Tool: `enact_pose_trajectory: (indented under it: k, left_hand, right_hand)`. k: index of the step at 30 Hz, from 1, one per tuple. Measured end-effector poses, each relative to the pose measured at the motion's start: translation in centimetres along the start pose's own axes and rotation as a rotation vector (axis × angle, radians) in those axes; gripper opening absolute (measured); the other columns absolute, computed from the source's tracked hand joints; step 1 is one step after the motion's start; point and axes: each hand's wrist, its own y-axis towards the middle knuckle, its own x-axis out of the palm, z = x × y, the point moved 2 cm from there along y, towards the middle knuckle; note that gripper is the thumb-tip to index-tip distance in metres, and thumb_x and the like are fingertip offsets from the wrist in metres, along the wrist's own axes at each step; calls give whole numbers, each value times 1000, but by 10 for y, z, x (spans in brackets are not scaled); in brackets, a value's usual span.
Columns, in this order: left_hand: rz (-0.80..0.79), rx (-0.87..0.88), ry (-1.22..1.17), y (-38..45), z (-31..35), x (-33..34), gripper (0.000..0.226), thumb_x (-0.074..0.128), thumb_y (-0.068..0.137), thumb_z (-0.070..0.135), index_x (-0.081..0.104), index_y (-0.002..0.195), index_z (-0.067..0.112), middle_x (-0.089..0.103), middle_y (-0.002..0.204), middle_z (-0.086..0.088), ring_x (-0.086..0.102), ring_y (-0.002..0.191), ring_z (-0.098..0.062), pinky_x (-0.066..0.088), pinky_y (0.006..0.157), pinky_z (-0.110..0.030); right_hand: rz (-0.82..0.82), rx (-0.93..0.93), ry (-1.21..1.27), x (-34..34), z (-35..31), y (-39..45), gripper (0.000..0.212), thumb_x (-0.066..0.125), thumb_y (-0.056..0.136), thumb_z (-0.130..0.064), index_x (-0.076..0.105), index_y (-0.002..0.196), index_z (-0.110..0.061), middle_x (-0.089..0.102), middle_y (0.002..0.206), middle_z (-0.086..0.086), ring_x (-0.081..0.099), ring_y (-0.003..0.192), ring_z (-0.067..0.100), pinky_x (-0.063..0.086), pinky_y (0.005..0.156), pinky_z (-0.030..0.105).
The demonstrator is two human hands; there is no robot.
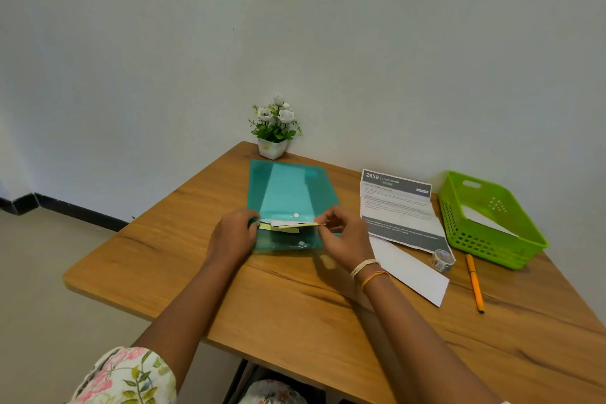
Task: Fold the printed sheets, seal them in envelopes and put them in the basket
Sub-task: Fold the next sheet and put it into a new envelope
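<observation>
envelopes (288, 226) between hands, in folder (288, 200)

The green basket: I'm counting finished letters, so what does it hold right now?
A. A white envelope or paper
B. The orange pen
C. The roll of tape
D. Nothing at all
A: a white flat piece, an envelope or paper, lies inside the green basket, while the pen and tape sit on the table outside it.

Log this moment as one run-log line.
left hand: holds teal plastic folder | right hand: pinches yellow paper at its mouth | green plastic basket: one white envelope
</observation>
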Motion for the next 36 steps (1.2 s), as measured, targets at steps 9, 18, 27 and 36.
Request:
enact_pose_trajectory:
  k: [9,18,27,36]
  left_hand:
    - [-36,-11,-154,-8,6,-8,45,32,85,35,69,108,22,71,106,-6,62,91,-21,51,75,-34]
    - [-56,-14,-48,-7,6,-8,54,46,94,53,37,141,28,65,123,1,61,110,-23,48,81,-38]
    - [-43,112,110,-4,5,-3,35,51,95,30,57,130,32,58,129,-6,55,114,-22,46,89,-36]
    - [-73,80,145,-4,5,0,42,42,99,37,49,139,31,42,148,-10,45,129,-26,39,101,-39]
  right_hand:
    - [331,-31,265,-49,-43,31,19,68,78,3,63,78,-16,66,73,-3,61,65,2,52,62,18]
    - [536,-128,311,-84,-73,51,12,66,81,-1,66,82,-13,66,75,0,60,65,9,52,62,22]
    - [579,-93,541,-100,-93,55,15,60,71,-6,63,69,-20,64,69,9,61,67,26,58,64,45]
    - [439,331,298,-54,-19,9,25,63,84,-11,61,62,-1,56,59,6,50,59,15,46,57,27]
